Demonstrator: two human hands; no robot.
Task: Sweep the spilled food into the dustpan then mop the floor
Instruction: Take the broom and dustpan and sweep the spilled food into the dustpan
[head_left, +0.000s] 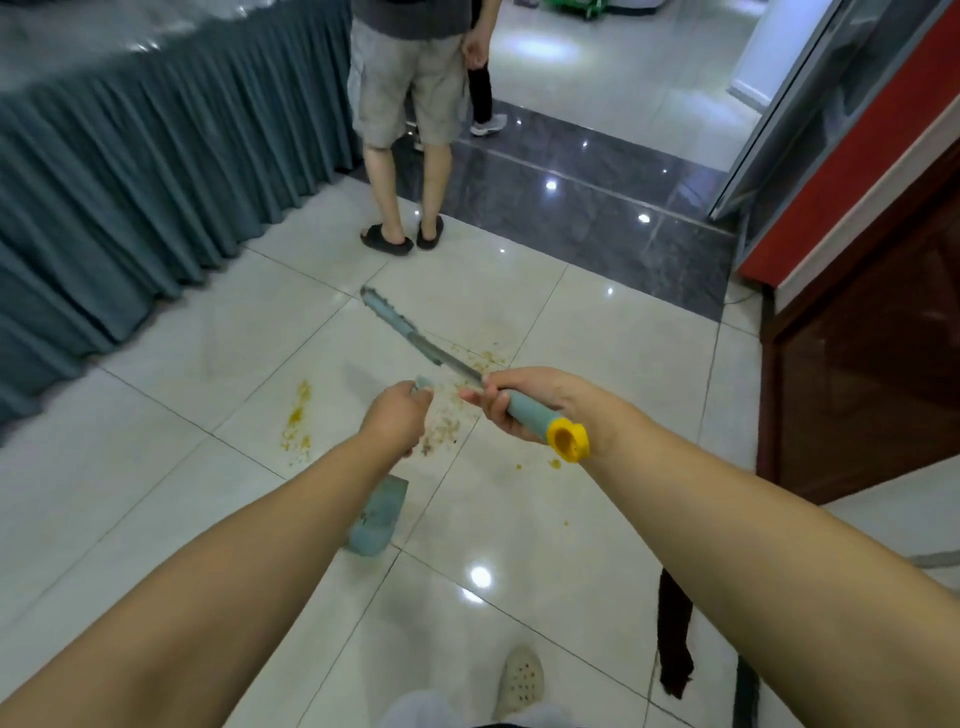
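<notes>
- The teal broom handle with yellow cap (524, 410) is grasped by the right hand (524, 400).
- The teal plastic dustpan (376, 514) is held by its handle in the left hand (397, 415).
- Yellowish spilled food crumbs (452, 415) are strewn on the white tiled floor (597, 338) under both hands; short strokes toward a lowered pan are advised.

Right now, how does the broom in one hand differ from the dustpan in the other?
The broom is in the right hand, which holds its teal grip near the yellow end cap; the dustpan hangs from the left hand. The broom reaches forward to the spilled food; the dustpan sits nearer the person, short of it. The broom is long and thin, the dustpan short and broad. Both are teal.
</notes>
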